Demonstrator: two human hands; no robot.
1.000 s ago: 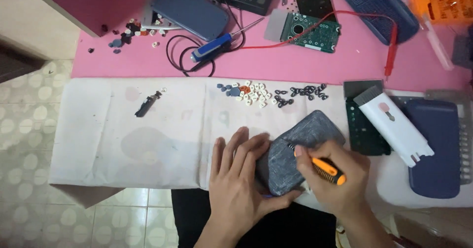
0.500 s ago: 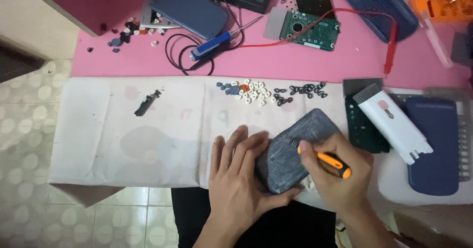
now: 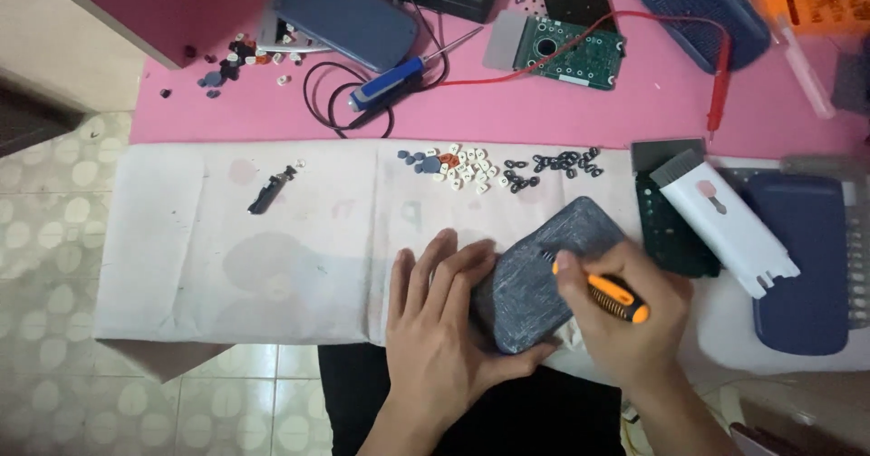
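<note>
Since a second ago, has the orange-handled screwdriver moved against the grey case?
Yes, slightly. The orange-handled screwdriver in the right hand has shifted up the grey case, toward the small black buttons.

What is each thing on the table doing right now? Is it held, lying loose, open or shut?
Left hand: flat, steadying the grey case.
Right hand: gripping the orange screwdriver.
Grey case: face down, closed, held on the white paper.
Orange screwdriver: held, tip on the case.
Blue screwdriver: lying loose.
Green circuit board: bare, out of its case.
Small buttons: loose in a heap.
White brush tool: lying untouched.
</note>
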